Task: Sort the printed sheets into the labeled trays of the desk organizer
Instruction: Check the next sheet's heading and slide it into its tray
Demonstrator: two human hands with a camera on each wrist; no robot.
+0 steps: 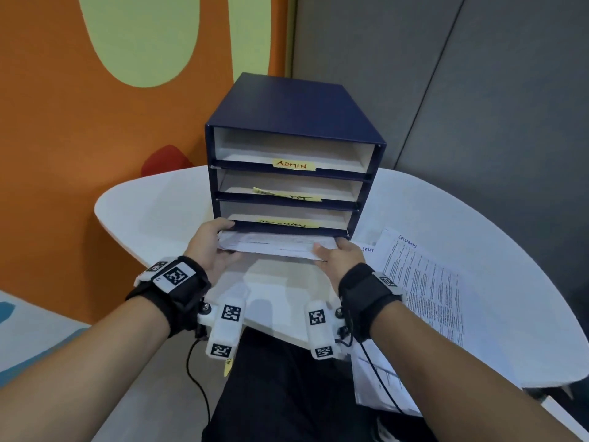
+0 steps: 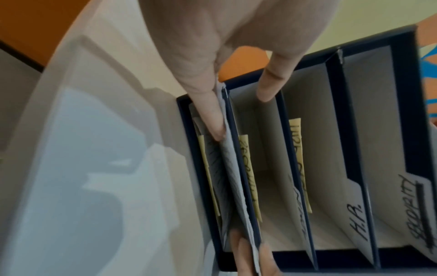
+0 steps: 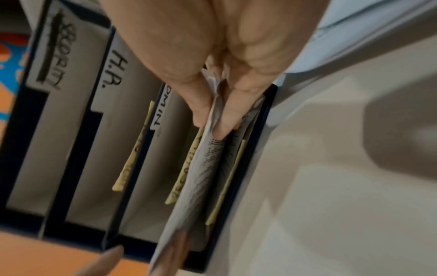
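A dark blue desk organizer (image 1: 287, 110) with several stacked trays stands on a white table (image 1: 143, 212). Yellow labels read ADMIN (image 1: 293, 164) on the top tray and SECURITY (image 1: 287, 224) two trays lower. A stack of printed sheets (image 1: 277, 244) lies level, its far end inside the lowest slot. My left hand (image 1: 223, 240) grips the stack's left corner, thumb up at the shelf edge. My right hand (image 1: 328, 250) pinches the right corner. The left wrist view shows the left hand (image 2: 236, 115) on the sheets (image 2: 232, 168). In the right wrist view, the right hand (image 3: 214, 123) pinches the sheets (image 3: 203, 168).
More printed sheets (image 1: 420, 282), one marked SECURITY by hand, lie on the table right of the organizer. Other sheets (image 1: 379, 384) overhang the near table edge. An orange wall stands to the left and a grey partition behind. My lap is below the table edge.
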